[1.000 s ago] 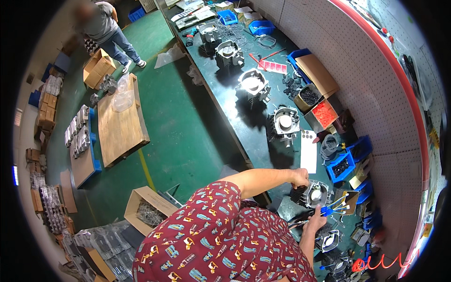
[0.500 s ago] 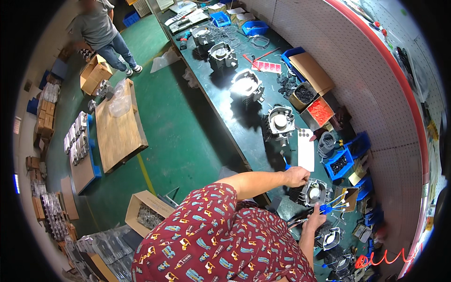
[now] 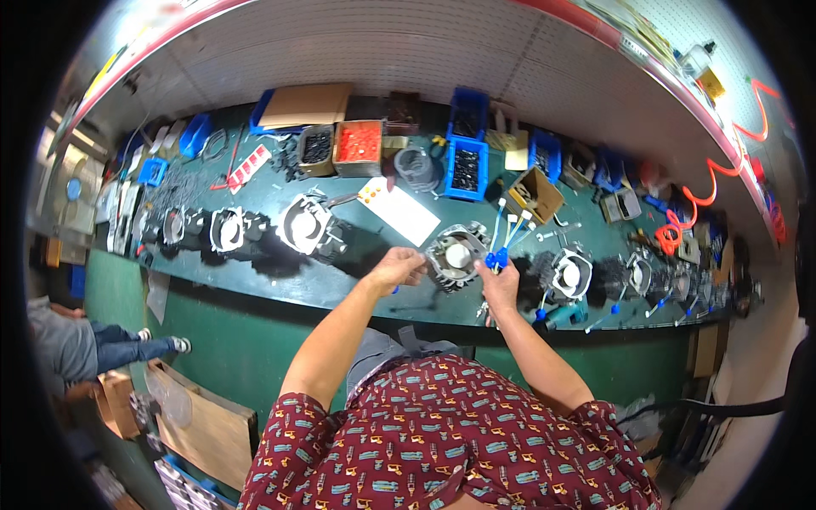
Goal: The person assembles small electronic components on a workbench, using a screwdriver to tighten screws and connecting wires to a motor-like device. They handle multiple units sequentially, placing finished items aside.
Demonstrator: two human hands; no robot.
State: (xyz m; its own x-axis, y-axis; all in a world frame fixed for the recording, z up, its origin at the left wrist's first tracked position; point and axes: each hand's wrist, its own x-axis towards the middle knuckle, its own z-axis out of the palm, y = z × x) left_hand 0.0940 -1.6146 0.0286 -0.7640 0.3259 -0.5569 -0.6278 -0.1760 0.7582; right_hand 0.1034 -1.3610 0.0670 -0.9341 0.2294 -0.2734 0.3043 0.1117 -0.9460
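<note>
A grey metal housing (image 3: 442,274) with a white round middle stands on the green bench in front of me. At its right side, my right hand (image 3: 501,287) grips a bundle of blue-bodied wired parts (image 3: 496,258). Their thin leads fan upward and end in white connectors (image 3: 513,218). My left hand (image 3: 399,268) is at the housing's left side, fingers pinched together. What it holds, if anything, is too small to make out, though a bit of blue shows below it.
Similar housings stand in a row to the left (image 3: 304,223) and right (image 3: 571,274). A white sheet (image 3: 406,214) lies behind the centre one. Behind are a box of orange-red parts (image 3: 359,144), blue bins (image 3: 466,168) and an open carton (image 3: 535,195). A person (image 3: 64,344) stands far left.
My view has swung to the right, so the bench now runs across it. My left hand has come off the housing's top edge to its left side. My right hand still holds the blue bundle.
</note>
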